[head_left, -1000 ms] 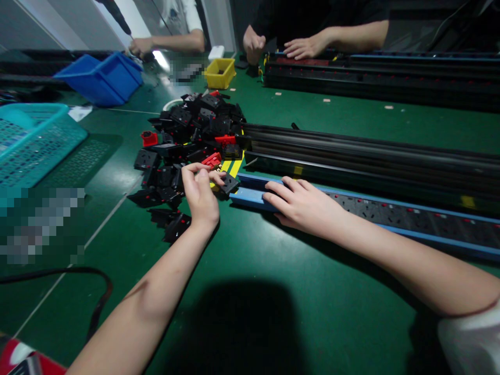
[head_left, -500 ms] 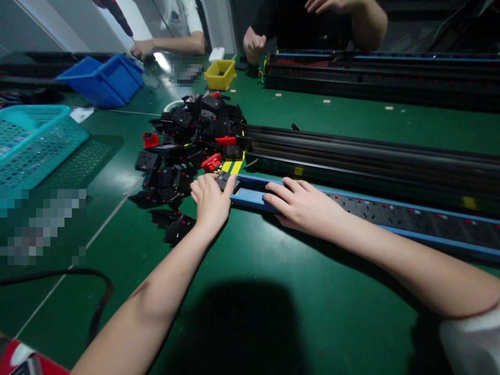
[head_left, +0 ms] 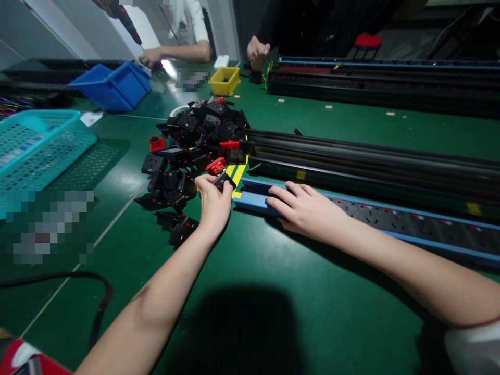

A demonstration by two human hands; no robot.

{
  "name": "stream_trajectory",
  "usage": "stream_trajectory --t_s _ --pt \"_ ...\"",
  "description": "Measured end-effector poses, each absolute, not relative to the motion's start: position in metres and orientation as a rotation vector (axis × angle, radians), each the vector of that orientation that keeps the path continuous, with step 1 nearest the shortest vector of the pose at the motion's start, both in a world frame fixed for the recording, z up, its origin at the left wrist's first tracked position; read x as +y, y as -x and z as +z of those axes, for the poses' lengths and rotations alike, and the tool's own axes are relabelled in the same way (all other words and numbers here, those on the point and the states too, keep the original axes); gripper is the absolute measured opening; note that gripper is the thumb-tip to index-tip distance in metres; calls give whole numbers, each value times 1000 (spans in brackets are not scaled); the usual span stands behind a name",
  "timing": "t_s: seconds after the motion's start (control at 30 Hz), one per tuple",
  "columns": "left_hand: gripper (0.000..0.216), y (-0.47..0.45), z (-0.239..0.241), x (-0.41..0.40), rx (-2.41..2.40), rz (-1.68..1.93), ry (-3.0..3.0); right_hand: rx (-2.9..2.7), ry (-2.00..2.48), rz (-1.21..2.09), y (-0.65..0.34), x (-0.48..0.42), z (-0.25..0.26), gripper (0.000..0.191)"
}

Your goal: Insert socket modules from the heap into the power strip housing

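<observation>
My left hand (head_left: 214,204) is closed on a black socket module (head_left: 224,182), pinched between thumb and fingers. The module is tilted and stands just off the left end of a long blue-edged rail (head_left: 253,200). Over that rail, a little to the right, lies my right hand (head_left: 302,208), fingers spread across the bare stretch of channel. Farther right, a row of black socket modules (head_left: 375,212) with red dots fills the rail. Beside my left hand is a heap of loose black modules (head_left: 175,174), with a red piece (head_left: 216,165) at its near side.
Dark long rails (head_left: 351,156) lie behind the blue one. A teal basket (head_left: 47,151), a blue bin (head_left: 113,86) and a yellow bin (head_left: 225,80) stand on the green table (head_left: 242,312). Two other people sit across, near more rails (head_left: 371,83). A black cable (head_left: 97,291) curves at lower left.
My left hand has drawn the socket module back from the rail's end and tilted it. My right hand stays on the rail. Across the table, one person's raised hand has left the view.
</observation>
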State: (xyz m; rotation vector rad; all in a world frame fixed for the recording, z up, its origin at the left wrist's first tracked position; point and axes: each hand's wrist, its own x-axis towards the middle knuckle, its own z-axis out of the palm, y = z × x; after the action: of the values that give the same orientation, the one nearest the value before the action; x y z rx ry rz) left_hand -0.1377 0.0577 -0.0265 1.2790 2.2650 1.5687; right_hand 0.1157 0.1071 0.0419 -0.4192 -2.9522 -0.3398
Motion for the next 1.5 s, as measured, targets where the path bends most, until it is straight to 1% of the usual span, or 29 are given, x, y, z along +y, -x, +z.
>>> stream_trajectory --t_s 0.17,0.33,0.5,0.73,0.97,1.07,1.4,1.5 --pt "33 142 -25 60 1967 1839 -1164 -2960 424 -331 -116 107 42 42" --pt "35 142 -17 61 1945 1992 -1126 -2962 422 -327 -117 107 41 41" --pt "30 140 -13 62 1852 1980 -1172 -2953 414 -335 -116 108 41 42" --pt "39 141 -12 63 1778 1916 -1148 -2952 418 -332 -116 107 41 42" --pt "30 141 -11 63 1778 1908 -1110 -2950 404 -324 -117 108 41 42" --pt "33 142 -13 63 1804 1888 -1126 -2957 410 -332 -117 107 41 42" --pt "36 138 -7 63 1883 1648 -1199 -2942 410 -326 -116 108 40 41" --pt "31 138 -6 63 1908 1602 -1232 -2946 412 -332 -116 108 40 41"
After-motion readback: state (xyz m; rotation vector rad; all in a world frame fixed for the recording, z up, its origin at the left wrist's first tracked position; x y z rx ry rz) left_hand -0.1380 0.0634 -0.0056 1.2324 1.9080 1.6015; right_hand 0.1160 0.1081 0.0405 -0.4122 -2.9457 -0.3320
